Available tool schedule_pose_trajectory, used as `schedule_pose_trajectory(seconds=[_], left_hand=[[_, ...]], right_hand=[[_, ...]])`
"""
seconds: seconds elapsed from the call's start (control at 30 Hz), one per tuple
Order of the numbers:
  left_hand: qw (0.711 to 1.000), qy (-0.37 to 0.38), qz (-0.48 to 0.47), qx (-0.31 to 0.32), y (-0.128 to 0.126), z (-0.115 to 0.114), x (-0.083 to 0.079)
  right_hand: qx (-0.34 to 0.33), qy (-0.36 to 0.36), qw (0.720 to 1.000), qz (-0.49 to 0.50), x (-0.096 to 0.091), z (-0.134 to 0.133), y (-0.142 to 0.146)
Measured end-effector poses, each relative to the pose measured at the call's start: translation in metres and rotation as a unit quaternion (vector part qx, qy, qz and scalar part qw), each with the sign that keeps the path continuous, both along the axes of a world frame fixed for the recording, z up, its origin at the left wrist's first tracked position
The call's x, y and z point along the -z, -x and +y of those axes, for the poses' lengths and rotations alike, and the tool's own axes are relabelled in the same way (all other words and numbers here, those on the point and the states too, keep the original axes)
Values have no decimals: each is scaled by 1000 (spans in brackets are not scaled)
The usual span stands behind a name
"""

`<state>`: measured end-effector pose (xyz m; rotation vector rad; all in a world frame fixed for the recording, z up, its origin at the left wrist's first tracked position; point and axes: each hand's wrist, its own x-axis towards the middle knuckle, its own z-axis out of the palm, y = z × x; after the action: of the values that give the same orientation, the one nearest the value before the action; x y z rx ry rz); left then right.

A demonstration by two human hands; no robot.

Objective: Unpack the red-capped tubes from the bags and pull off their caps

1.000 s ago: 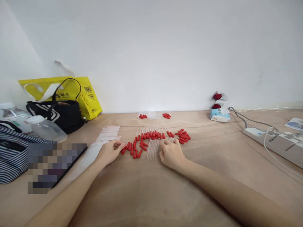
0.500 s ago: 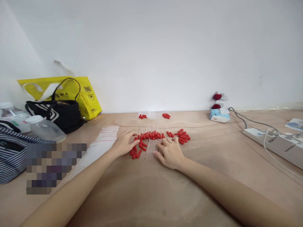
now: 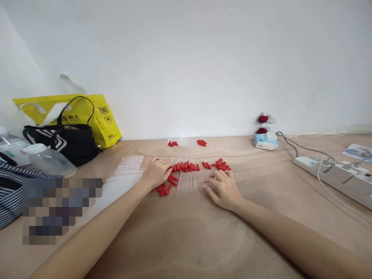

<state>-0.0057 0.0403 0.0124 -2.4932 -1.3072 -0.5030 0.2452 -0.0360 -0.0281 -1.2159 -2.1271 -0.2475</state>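
A row of clear thin tubes [image 3: 190, 182] with red caps [image 3: 186, 166] lies side by side on the wooden table [image 3: 180, 240]. Loose red caps [image 3: 164, 188] lie at its left end and more red caps [image 3: 221, 164] at its right. My left hand [image 3: 157, 173] rests on the left end of the row, fingers curled over the loose caps. My right hand [image 3: 223, 186] lies at the right end, fingers spread flat against the tubes. Clear zip bags [image 3: 128, 166] with red strips sit just left of my left hand.
Two small groups of capped tubes [image 3: 186, 142] lie by the wall. At left stand a yellow bag [image 3: 101, 116], a black handbag [image 3: 71, 141], a plastic bottle [image 3: 49, 159] and a striped bag [image 3: 11, 193]. A power strip with cables [image 3: 334, 172] and a tissue pack [image 3: 266, 141] are at right.
My left hand slid right, pushing the loose caps toward the row. My right hand moved right from the middle of the tubes to their right end.
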Motion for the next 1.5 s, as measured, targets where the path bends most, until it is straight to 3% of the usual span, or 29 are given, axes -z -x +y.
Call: schedule_pose_trajectory(seconds=[0.13, 0.2, 0.3, 0.43, 0.5, 0.6, 0.83, 1.23, 1.5], left_hand=[[990, -91, -91, -60, 4, -14, 2], [980, -121, -143, -61, 5, -25, 2], [975, -108, -192, -13, -3, -46, 5], [968, -83, -213, 100, -27, -68, 14], [962, -79, -214, 153, -38, -74, 19], [958, -62, -212, 181, -46, -76, 24], [974, -29, -162, 154, -48, -76, 25], [978, -81, -106, 159, -47, -84, 25], [981, -76, -127, 126, -32, -82, 24]], right_hand=[[11, -35, 999, 14, 3, 0, -10], [10, -57, 998, 25, 3, 1, -11], [9, -86, 996, 35, 3, 1, -9], [-15, -109, 994, -7, 1, 0, -6], [-39, -117, 992, -36, 0, 1, -7], [-73, -106, 990, -60, 2, 3, -8], [-90, -91, 990, -54, 2, 2, 2], [-104, -101, 986, -84, -2, -7, 11], [-74, -108, 991, -19, 2, -2, -1]])
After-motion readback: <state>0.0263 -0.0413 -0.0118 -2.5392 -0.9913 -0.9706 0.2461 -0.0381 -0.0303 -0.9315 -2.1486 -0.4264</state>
